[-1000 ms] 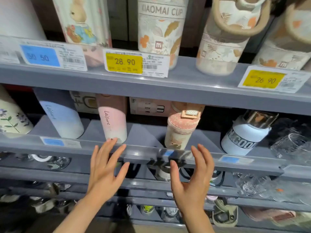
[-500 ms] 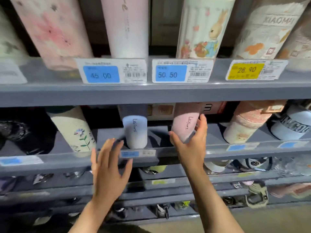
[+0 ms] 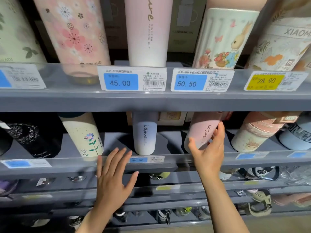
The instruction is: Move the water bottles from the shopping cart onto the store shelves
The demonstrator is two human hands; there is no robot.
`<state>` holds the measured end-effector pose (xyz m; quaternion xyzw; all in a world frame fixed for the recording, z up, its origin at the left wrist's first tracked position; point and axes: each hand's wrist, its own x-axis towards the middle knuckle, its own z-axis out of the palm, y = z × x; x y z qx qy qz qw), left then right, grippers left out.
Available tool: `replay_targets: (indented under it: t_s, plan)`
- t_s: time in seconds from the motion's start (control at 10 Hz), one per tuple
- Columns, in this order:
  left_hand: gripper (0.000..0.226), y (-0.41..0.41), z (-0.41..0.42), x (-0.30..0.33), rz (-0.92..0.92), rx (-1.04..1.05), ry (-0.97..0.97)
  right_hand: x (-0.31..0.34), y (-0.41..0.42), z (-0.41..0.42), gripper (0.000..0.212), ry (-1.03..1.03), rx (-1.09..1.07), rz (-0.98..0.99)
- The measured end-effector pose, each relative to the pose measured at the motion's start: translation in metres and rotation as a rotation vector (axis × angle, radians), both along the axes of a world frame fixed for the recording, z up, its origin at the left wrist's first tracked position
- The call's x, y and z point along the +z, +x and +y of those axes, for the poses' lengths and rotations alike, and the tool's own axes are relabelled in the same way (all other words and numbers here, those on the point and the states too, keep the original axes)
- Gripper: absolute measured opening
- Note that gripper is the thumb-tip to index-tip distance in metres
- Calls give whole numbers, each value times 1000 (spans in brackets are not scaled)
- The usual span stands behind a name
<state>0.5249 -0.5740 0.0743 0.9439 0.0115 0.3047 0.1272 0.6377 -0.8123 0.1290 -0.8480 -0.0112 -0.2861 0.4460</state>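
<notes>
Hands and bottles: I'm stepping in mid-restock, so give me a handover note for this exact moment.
Right hand: grips the pink Leisure bottle, tilted on the middle shelf.
Left hand: open, fingers flat against that shelf's front rail, holding nothing.
The blue Leisure bottle stands upright beside it, over its 45.00 tag.
Left: stand the pink bottle straight, let go. The cart is out of view, so remaining stock is unknown.

Head camera faces the grey shelves (image 3: 151,101) squarely, close up, angled slightly downward.
</notes>
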Motion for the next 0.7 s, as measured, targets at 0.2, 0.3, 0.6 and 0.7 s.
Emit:
replay_targets:
  t_s: [0.2, 0.3, 0.6, 0.7]
  plan:
    - [60, 2, -2, -4, -13, 12, 20, -2, 1, -8, 87, -5, 6, 7]
    - [62, 1, -1, -3, 8, 26, 63, -8, 1, -9, 88, -10, 11, -25]
    - [66, -14, 14, 7, 97, 25, 313, -24, -22, -20, 76, -111, 59, -158]
    - [60, -35, 22, 1, 69, -29, 185, -21, -40, -12, 65, -129, 55, -187]
